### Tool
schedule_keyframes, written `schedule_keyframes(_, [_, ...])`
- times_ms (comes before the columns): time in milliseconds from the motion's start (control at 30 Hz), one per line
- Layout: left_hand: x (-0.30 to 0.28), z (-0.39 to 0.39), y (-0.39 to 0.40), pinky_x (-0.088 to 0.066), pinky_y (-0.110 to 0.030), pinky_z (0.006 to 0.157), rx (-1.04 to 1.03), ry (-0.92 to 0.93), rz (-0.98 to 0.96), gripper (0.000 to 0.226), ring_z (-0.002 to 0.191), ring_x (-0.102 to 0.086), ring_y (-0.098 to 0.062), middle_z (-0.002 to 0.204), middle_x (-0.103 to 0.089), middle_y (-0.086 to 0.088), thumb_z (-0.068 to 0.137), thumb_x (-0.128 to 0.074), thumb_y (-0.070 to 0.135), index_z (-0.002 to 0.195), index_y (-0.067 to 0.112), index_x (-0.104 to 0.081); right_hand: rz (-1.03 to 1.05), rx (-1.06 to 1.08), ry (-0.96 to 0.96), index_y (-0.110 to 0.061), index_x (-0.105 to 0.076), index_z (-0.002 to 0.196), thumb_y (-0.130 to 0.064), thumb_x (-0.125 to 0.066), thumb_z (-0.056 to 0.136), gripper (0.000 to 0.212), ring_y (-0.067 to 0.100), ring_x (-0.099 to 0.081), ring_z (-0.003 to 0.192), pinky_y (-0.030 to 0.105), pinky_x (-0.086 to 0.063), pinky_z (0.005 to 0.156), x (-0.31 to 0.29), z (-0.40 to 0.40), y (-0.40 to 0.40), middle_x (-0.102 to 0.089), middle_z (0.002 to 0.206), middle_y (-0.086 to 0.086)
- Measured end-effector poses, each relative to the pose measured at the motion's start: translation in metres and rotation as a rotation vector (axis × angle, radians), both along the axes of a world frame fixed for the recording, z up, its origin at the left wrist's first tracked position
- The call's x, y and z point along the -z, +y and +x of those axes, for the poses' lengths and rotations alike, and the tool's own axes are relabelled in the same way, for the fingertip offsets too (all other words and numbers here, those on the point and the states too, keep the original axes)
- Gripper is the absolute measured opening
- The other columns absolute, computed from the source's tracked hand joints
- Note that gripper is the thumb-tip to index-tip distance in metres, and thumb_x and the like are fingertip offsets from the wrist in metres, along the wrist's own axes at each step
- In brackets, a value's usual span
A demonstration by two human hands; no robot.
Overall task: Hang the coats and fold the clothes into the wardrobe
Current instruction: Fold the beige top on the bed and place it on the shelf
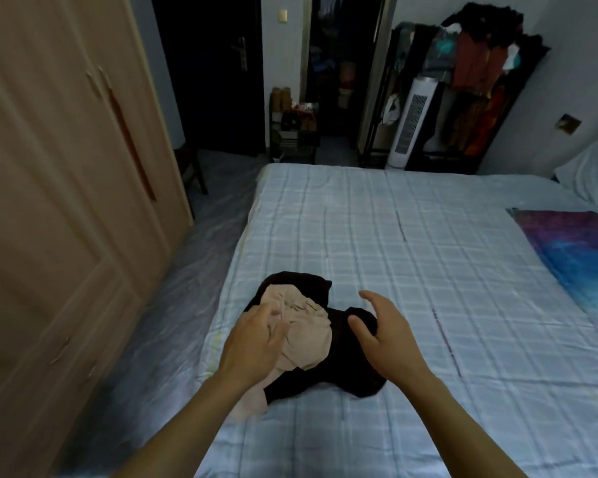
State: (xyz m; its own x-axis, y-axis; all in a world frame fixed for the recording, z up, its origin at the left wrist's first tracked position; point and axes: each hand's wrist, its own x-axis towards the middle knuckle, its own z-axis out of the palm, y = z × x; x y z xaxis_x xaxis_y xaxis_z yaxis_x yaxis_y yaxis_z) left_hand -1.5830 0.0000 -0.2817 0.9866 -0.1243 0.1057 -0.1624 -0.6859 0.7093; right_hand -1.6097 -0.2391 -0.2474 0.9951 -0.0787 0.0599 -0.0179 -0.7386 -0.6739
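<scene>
A person's 2 bare hands reach over a small heap of clothes near the lower centre of the frame, on a bed [411, 243] spread with a pale blue checked sheet. The left hand [256, 343] rests on a crumpled beige thin-fabric garment [308, 334], its fingers [279, 331] bent and pressing into the gathered cloth; whether they actually pinch it cannot be told. The right hand [385, 334] hovers just beside, thumb and fingers spread wide and lightly curved, holding nothing, above a rumpled black cloth garment [351, 367] that lies under and around the beige one. Both pieces sit close to the bed's left edge. A tall light-wood wardrobe with closed panelled doors [56, 201] fills the left of the frame. At the right edge, a folded purple-and-blue patterned cloth [573, 257] lies on the sheet, well apart from the heap. In the upper right, a dark open clothes rack hung with red and dark garments [480, 81] stands behind a white tower fan [413, 122].
</scene>
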Motion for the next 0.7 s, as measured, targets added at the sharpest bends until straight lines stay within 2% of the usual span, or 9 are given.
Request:
schedule_keyframes(133, [0.001, 0.018, -0.008, -0.048, -0.034, 0.09, -0.1, -0.002, 0.028, 0.027, 0.106, -0.059, -0.016, 0.115, -0.064, 0.002, 0.1, -0.053, 0.035, 0.119, 0.018, -0.063, 0.066, -0.077, -0.007, -0.015, -0.045, 0.144, -0.032, -0.06, 0.098, 0.052, 0.002, -0.042, 0.128, 0.012, -0.027, 0.103, 0.007, 0.029, -0.018, -0.049, 0.144, -0.003])
schedule_keyframes(200, [0.003, 0.025, -0.013, -0.047, -0.032, 0.087, -0.133, -0.022, 0.049, 0.027, 0.105, -0.058, -0.015, 0.113, -0.065, 0.002, 0.099, -0.054, 0.035, 0.118, 0.017, -0.063, 0.087, -0.126, -0.01, -0.016, -0.045, 0.143, -0.032, -0.06, 0.098, 0.05, -0.002, -0.041, 0.123, 0.008, -0.027, 0.1, 0.016, 0.041, -0.026, -0.05, 0.142, -0.005])
schedule_keyframes(333, [0.017, 0.035, -0.024, -0.04, -0.024, 0.082, -0.152, -0.007, 0.102, 0.031, 0.103, -0.055, -0.011, 0.114, -0.062, 0.005, 0.098, -0.057, 0.038, 0.12, 0.018, -0.062, 0.083, -0.15, 0.042, -0.015, -0.041, 0.147, -0.034, -0.058, 0.099, 0.055, 0.009, -0.045, 0.132, 0.017, -0.03, 0.104, 0.037, 0.066, -0.035, -0.048, 0.147, -0.003])
schedule_keyframes(500, [0.04, 0.051, -0.026, -0.043, -0.027, 0.083, -0.143, 0.075, 0.13, 0.038, 0.107, -0.055, -0.012, 0.117, -0.06, 0.006, 0.095, -0.058, 0.046, 0.123, 0.021, -0.059, 0.043, -0.215, 0.096, -0.016, -0.041, 0.147, -0.037, -0.058, 0.098, 0.056, 0.012, -0.043, 0.135, 0.024, -0.033, 0.111, 0.057, 0.088, -0.033, -0.047, 0.148, -0.002])
schedule_keyframes(600, [0.055, 0.064, -0.02, -0.046, -0.03, 0.086, -0.154, 0.12, 0.127, 0.038, 0.107, -0.056, -0.013, 0.118, -0.06, 0.005, 0.096, -0.056, 0.047, 0.121, 0.019, -0.06, -0.003, -0.207, 0.146, -0.015, -0.043, 0.146, -0.037, -0.058, 0.098, 0.055, 0.015, -0.046, 0.133, 0.028, -0.036, 0.11, 0.068, 0.105, -0.032, -0.048, 0.147, 0.0])
schedule_keyframes(700, [0.075, 0.075, -0.011, -0.051, -0.036, 0.084, -0.15, 0.182, 0.153, 0.035, 0.099, -0.059, -0.013, 0.108, -0.062, 0.003, 0.098, -0.05, 0.048, 0.109, 0.017, -0.061, -0.026, -0.195, 0.188, -0.015, -0.047, 0.142, -0.035, -0.059, 0.097, 0.05, 0.016, -0.05, 0.128, 0.024, -0.038, 0.103, 0.081, 0.121, -0.027, -0.052, 0.14, 0.0])
